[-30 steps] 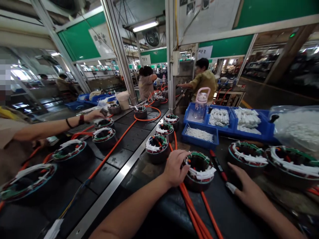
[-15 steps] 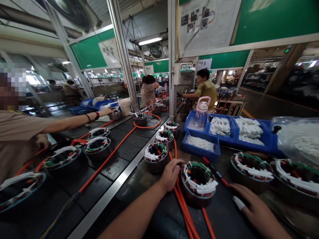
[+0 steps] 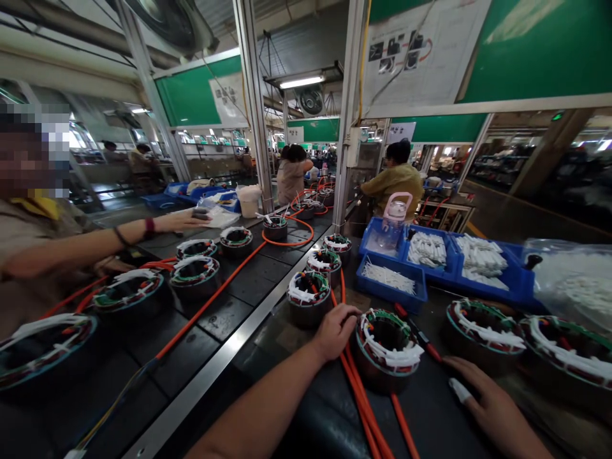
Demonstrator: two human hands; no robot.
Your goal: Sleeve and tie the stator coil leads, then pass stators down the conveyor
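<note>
A motor stator [image 3: 389,350] with white-laced windings stands upright on the dark bench in front of me. My left hand [image 3: 337,331] is beside its left edge, over orange sleeved cables [image 3: 356,389], fingers loosely bent and the index stretched toward the rim. It holds nothing that I can see. Right of the stator lies a slim tool with red and black parts [image 3: 421,335]. My right hand [image 3: 488,392] rests flat near the tool's close end, fingers outstretched, a white cover on the thumb. Whether its fingertips touch the tool, I cannot tell.
Several stators flank my hands, including one at right [image 3: 485,335] and one at left [image 3: 308,299]. Blue bins [image 3: 392,284] hold white ties and sleeves. A metal rail [image 3: 215,363] borders the line [image 3: 229,299], where a co-worker's arm [image 3: 119,236] reaches across from the left.
The view has turned slightly left, shifting the scene rightward. The co-worker's hand has left a stator on the line and is now near a plastic bag. My hands hold almost the same positions.
</note>
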